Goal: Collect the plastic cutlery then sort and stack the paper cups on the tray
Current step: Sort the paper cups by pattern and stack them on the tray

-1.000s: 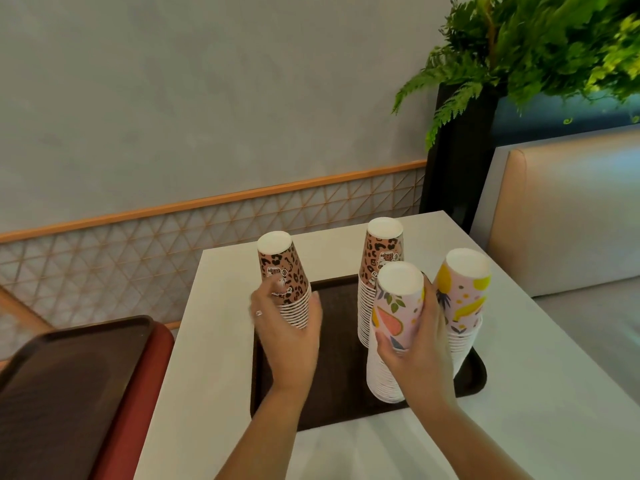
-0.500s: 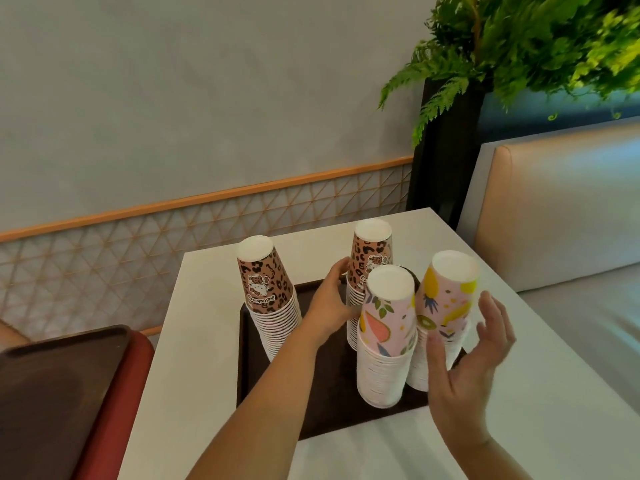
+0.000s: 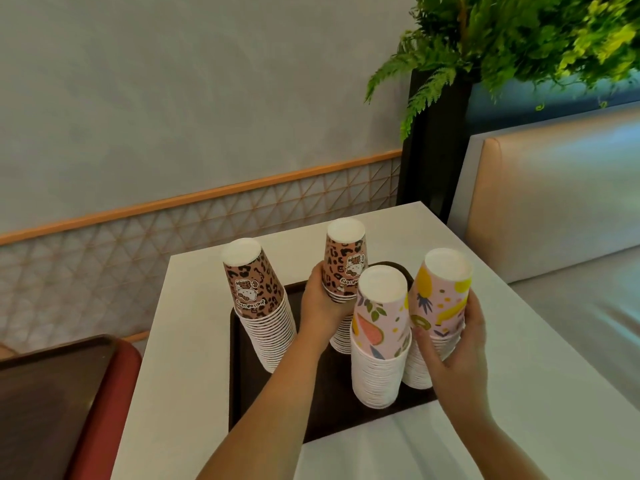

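Dark brown plastic, the tray (image 3: 322,424) sits at the centre of the frame on a white surface (image 3: 194,341); most of its floor is hidden by cups and forearms, and its right end is blocked by the stacks. Four stacks of upside-down paper cups stand on it. At centre left a leopard-print stack (image 3: 258,303) stands free, leaning slightly left. Behind centre, a second leopard-print stack (image 3: 344,271) has its middle covered by the left hand (image 3: 320,306), whose grip is wrapped around the cups, fingers largely hidden behind them. Nearest the camera, a pink fruit-print stack (image 3: 379,334) stands untouched and hides the lower part of the stack behind it. At centre right a pink and yellow fruit-print stack (image 3: 440,299) is held by the right hand (image 3: 457,348), its grip closed around the stack's middle, thumb in front and fingers round the far side; its base is partly hidden by the palm. Whether either held stack rests on the tray or is raised cannot be told. No cutlery can be made out.

At lower left another brown tray (image 3: 52,393) is cut off by the frame edge, resting on a red seat (image 3: 114,382). A fern (image 3: 519,39) fills the upper right, cropped by the frame.
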`<act>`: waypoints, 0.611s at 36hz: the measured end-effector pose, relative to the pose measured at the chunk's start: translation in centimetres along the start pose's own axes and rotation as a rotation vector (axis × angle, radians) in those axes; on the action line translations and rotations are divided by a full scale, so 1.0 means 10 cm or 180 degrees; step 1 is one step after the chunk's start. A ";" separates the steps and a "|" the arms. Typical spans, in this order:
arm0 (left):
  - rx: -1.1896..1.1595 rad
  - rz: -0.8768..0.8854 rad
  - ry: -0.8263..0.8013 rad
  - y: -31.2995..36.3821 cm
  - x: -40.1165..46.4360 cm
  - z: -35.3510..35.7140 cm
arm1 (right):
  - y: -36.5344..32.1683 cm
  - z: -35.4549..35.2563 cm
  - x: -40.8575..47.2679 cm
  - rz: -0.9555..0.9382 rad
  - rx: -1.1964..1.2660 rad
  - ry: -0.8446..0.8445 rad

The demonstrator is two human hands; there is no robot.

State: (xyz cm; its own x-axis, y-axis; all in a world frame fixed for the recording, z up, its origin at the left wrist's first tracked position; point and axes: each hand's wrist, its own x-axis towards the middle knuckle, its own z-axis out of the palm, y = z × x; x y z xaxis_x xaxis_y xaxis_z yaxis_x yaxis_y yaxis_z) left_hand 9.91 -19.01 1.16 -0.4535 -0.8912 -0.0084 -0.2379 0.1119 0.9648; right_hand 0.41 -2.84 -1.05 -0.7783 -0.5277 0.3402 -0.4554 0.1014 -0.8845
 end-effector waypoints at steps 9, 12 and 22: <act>0.0014 0.0216 0.0747 -0.15 -0.17 -0.10 | 0.04 0.01 0.00 -0.0053 -0.0019 0.0023; 0.0098 0.0324 0.0872 -0.18 -0.23 -0.10 | 0.05 0.00 0.01 -0.0010 -0.0001 -0.0017; 0.0371 0.0115 0.0884 -0.45 -1.04 0.17 | 0.12 -0.08 -0.02 0.0112 0.0058 -0.0355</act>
State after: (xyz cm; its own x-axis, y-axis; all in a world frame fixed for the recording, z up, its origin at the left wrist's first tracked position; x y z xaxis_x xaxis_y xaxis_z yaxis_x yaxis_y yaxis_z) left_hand 14.29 -9.47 -3.50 -0.2150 -0.9701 0.1130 -0.3300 0.1811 0.9265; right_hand -0.35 -1.92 -1.94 -0.7402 -0.6148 0.2722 -0.4200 0.1066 -0.9013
